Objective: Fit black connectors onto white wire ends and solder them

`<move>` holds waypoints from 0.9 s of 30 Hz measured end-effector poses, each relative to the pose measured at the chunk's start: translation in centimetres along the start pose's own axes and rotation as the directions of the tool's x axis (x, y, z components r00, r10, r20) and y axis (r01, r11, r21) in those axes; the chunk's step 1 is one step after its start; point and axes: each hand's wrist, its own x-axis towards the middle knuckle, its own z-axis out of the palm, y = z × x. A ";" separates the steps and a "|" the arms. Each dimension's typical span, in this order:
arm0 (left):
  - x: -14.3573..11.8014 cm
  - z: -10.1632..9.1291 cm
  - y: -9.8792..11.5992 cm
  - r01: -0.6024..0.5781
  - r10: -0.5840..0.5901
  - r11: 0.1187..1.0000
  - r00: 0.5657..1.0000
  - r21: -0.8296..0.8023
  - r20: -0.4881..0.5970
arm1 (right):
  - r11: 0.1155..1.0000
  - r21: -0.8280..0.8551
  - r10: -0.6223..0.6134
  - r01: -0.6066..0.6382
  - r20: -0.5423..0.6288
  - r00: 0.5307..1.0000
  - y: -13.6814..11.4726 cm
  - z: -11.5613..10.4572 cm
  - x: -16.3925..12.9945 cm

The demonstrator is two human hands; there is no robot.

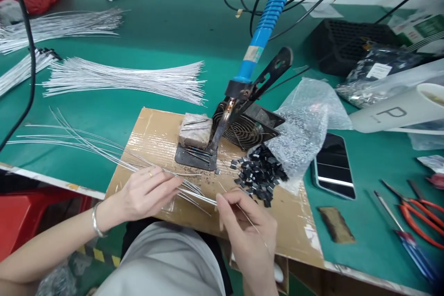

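White, slender wires (197,196) are crossing ribbed cardboard (294,238) in front of the soldering iron (265,27); the left hand (151,192) is pinching several, and the right hand (249,226) is holding them between thumb and curled fingers, which are partly hiding them. Flat black pieces (262,173) are lying right of the iron; farther right, the frame is cutting off a cup (391,113).

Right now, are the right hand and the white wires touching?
Touching. The head view shows it: the right hand pinches the white wires, which run straight into its grip with no gap.
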 end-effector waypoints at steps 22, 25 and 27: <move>5.5 -0.7 1.5 0.809 -0.411 0.318 0.588 -0.495 0.697 | 0.990 0.118 0.076 -0.074 -0.015 0.997 0.8 -1.4 -0.7; 5.5 -0.4 1.4 0.820 -0.439 0.272 0.572 -0.504 0.693 | 0.985 0.157 0.069 -0.073 0.031 0.997 0.4 -1.0 -0.7; 5.5 -0.4 1.5 0.822 -0.449 0.269 0.568 -0.502 0.689 | 0.982 0.175 0.066 -0.073 0.048 0.997 0.4 -0.7 -0.6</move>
